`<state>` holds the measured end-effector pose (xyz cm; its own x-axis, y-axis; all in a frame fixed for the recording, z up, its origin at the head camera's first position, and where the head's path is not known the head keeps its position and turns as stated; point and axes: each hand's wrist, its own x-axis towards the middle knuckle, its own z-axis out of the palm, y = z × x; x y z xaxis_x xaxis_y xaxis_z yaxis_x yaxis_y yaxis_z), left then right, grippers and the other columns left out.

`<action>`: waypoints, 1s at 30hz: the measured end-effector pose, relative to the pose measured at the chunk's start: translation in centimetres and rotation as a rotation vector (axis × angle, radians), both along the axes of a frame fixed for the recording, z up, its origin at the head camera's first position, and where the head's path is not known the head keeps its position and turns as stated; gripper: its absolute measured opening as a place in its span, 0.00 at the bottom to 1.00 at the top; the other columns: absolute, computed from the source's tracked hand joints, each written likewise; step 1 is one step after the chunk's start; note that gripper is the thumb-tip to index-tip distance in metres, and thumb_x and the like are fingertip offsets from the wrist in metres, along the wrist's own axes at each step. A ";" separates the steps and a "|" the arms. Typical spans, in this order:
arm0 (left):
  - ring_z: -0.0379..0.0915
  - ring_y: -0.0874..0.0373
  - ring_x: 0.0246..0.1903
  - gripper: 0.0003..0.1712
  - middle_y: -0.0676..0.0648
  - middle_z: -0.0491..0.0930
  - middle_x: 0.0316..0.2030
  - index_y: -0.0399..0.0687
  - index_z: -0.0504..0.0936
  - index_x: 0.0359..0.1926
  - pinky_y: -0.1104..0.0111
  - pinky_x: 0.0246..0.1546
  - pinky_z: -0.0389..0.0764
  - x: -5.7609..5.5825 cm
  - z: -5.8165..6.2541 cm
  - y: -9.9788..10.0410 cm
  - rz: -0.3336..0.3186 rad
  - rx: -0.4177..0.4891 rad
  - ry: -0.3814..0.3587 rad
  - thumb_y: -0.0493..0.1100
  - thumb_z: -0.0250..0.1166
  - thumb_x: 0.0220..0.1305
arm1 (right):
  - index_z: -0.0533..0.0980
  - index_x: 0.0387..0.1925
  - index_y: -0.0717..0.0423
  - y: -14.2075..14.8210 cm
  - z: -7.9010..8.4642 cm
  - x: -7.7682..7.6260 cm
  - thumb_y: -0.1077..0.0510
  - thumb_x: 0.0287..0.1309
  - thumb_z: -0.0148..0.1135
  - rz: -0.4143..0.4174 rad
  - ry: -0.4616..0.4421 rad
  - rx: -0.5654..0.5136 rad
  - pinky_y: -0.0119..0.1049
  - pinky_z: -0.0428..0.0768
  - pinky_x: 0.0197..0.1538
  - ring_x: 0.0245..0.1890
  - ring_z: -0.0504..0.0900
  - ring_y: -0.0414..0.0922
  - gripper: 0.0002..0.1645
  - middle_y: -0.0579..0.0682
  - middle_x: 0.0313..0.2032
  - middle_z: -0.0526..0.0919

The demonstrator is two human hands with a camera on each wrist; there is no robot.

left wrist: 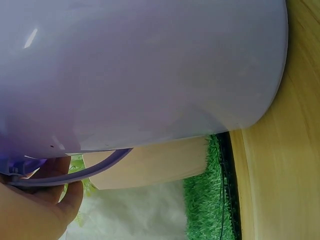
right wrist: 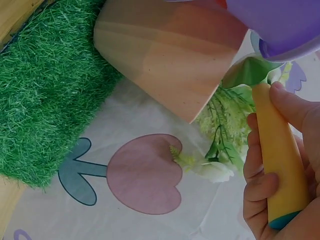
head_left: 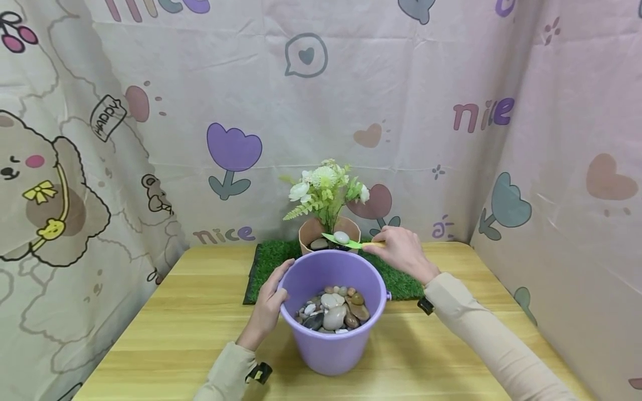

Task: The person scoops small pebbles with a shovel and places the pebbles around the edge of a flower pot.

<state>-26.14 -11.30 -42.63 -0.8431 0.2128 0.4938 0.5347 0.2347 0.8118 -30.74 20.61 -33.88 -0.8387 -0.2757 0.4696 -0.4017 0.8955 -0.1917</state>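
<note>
Presently a pebble (head_left: 341,237) is balanced on the green scoop (head_left: 346,242) pinched by the right hand (head_left: 401,252) over the flowerpot (head_left: 313,231); a tilt could spill it. The left hand (head_left: 269,303) grips the purple bucket (head_left: 331,334) rim.

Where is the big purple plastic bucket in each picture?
Head view: the purple plastic bucket stands bottom centre on the wooden table, pebbles inside, the left hand gripping its rim.
Left wrist view: its wall fills the top.
Right wrist view: only a piece shows, top right.
Shared landmark: the tan flower pot on the green grass mat.
</note>
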 end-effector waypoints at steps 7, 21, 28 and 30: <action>0.69 0.43 0.62 0.41 0.41 0.67 0.68 0.44 0.64 0.72 0.52 0.58 0.73 0.0 0.2 0.1 0.001 0.005 0.009 0.30 0.46 0.51 | 0.88 0.31 0.40 0.0 -0.1 -0.2 0.36 0.52 0.67 -0.015 -0.014 -0.003 0.34 0.65 0.25 0.22 0.70 0.39 0.16 0.40 0.24 0.76; 0.70 0.42 0.60 0.41 0.40 0.68 0.68 0.43 0.64 0.71 0.53 0.57 0.74 0.0 0.2 0.1 -0.001 0.011 0.002 0.30 0.46 0.51 | 0.88 0.36 0.42 0.3 -0.3 0.0 0.36 0.52 0.67 -0.019 -0.011 -0.077 0.34 0.68 0.30 0.26 0.73 0.39 0.19 0.42 0.30 0.82; 0.70 0.43 0.61 0.41 0.40 0.68 0.68 0.44 0.65 0.71 0.53 0.57 0.74 0.0 0.0 0.1 0.008 0.012 0.001 0.30 0.46 0.51 | 0.88 0.36 0.43 0.2 -0.6 0.5 0.35 0.53 0.67 -0.010 -0.014 -0.095 0.34 0.70 0.32 0.27 0.75 0.38 0.19 0.41 0.30 0.83; 0.70 0.43 0.61 0.41 0.40 0.67 0.68 0.45 0.65 0.71 0.52 0.58 0.73 0.0 0.0 0.0 0.008 0.014 -0.003 0.30 0.46 0.51 | 0.88 0.36 0.43 0.1 -0.6 0.7 0.36 0.52 0.67 -0.005 -0.008 -0.114 0.34 0.71 0.32 0.28 0.76 0.38 0.19 0.42 0.32 0.84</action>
